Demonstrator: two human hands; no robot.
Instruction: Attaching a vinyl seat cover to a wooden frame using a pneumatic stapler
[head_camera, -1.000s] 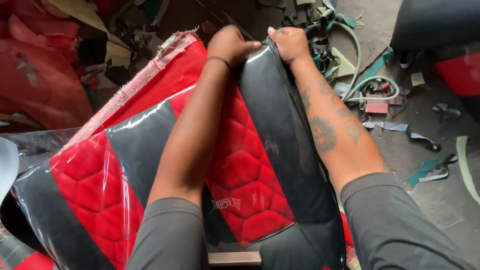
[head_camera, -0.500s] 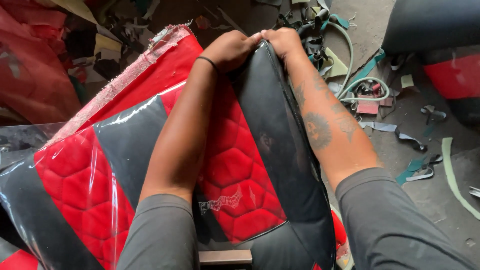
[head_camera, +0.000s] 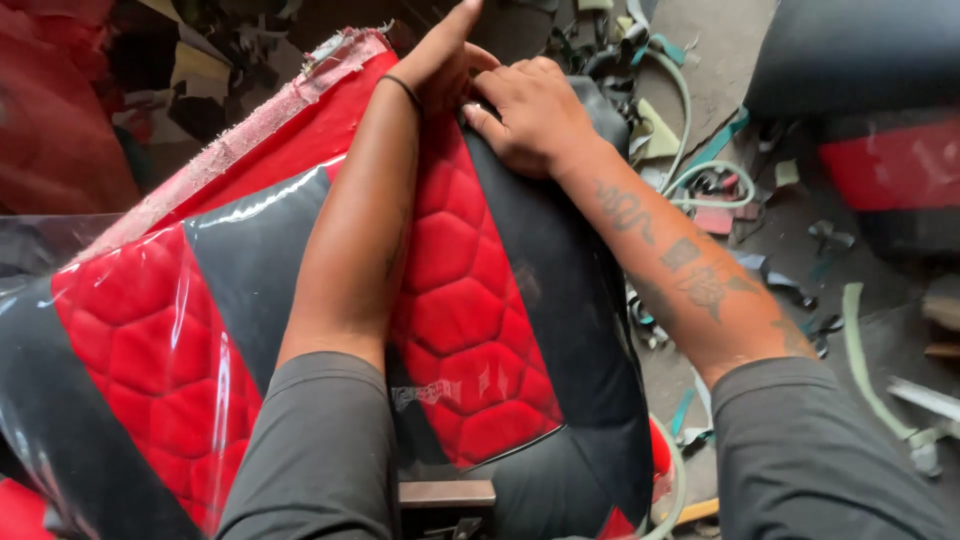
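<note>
under both hands — seat cover (head_camera: 470, 310) lengthwise away

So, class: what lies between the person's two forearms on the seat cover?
In the head view, between the left forearm and right forearm lies the seat cover's red hexagon-quilted panel and a black strip.

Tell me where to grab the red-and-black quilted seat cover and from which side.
Probably the far top edge of the seat cover, where the left hand and right hand already press. The black side panel curls over there, giving a fold to pinch. Come from above, over the top. The quilted red middle lies taut and flat, with nothing to grip.
</note>
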